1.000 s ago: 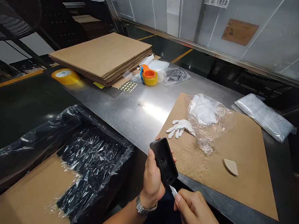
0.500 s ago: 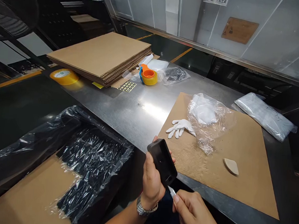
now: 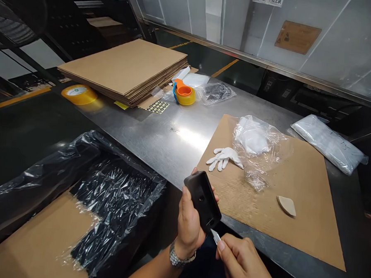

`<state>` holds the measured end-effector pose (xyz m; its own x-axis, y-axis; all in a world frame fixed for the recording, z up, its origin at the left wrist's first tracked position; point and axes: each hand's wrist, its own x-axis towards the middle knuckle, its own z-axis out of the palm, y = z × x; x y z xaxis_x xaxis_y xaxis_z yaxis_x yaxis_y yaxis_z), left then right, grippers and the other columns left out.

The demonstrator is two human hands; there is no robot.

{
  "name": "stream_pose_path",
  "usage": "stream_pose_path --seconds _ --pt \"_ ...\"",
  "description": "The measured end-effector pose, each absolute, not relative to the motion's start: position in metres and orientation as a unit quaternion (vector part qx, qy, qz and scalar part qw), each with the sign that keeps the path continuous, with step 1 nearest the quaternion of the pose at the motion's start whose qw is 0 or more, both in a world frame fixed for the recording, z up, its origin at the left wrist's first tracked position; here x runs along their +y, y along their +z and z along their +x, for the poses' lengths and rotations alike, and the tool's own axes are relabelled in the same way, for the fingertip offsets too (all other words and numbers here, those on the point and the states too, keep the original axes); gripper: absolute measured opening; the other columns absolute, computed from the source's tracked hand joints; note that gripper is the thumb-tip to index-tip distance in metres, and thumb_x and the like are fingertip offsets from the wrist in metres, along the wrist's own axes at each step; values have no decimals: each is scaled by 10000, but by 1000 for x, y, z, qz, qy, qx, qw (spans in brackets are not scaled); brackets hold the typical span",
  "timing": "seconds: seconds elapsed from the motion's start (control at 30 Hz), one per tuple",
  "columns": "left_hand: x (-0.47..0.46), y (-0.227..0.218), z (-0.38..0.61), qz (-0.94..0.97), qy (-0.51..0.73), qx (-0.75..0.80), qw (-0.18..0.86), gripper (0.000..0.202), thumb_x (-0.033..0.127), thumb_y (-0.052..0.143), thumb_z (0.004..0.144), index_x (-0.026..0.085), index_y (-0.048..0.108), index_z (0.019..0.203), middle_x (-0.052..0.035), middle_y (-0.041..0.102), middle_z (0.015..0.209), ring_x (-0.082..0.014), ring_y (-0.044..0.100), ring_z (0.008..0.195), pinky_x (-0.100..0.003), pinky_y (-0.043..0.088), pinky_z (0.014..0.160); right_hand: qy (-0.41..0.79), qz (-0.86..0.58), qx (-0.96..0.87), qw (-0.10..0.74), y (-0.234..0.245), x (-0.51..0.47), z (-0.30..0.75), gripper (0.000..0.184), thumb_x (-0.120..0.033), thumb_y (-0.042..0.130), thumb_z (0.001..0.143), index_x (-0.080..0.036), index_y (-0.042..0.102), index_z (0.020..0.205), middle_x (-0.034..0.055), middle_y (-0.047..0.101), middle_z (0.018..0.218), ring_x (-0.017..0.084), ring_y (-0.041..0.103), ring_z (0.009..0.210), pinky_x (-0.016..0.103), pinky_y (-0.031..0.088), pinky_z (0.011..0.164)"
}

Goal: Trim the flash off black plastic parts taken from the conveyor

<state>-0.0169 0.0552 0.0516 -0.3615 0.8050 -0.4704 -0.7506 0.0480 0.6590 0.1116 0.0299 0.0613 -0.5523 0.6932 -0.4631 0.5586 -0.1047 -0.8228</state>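
Note:
A black, hollow rectangular plastic housing (image 3: 202, 200) is tilted in my left hand (image 3: 189, 226), its open side facing me. My fingers wrap round its sides, and some fingertips show at the far edge. A watch with a metal band is on that wrist. My right hand (image 3: 239, 258) pinches a utility knife (image 3: 215, 236), whose blade is at the lower end of the housing. Whether the blade touches the plastic I cannot tell. Beyond both hands, a white glove (image 3: 223, 159) lies on a flat cardboard sheet (image 3: 311, 237).
A clear bag with white contents (image 3: 254, 136) and a beige wedge-shaped piece (image 3: 287, 206) rest on the cardboard. Behind stand a cardboard stack (image 3: 127, 65), a tape dispenser (image 3: 184, 93) and a tape roll (image 3: 78, 94). At left sits a bin lined with black plastic (image 3: 117, 189).
The housing has shifted very slightly to the right and turned a little. The knife and my right hand have moved slightly too. Both grips are the same.

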Motion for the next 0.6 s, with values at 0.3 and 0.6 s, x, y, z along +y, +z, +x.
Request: stream_pose_path --seconds 0.3,0.6 --pt "53 52 -15 58 695 465 546 551 540 387 843 273 364 1325 -30 629 780 -153 595 624 -273 498 585 499 -484 -718 33 58 26 113 426 -428 242 934 -198 467 655 -19 473 544 96 396 473 233 238 471" --pt "51 52 -14 74 703 463 535 606 570 417 817 259 359 1334 -33 636 772 -152 595 620 -256 490 566 543 -473 -691 52 56 25 113 441 -438 280 928 -182 498 642 -45 404 475 73 366 440 203 245 444"
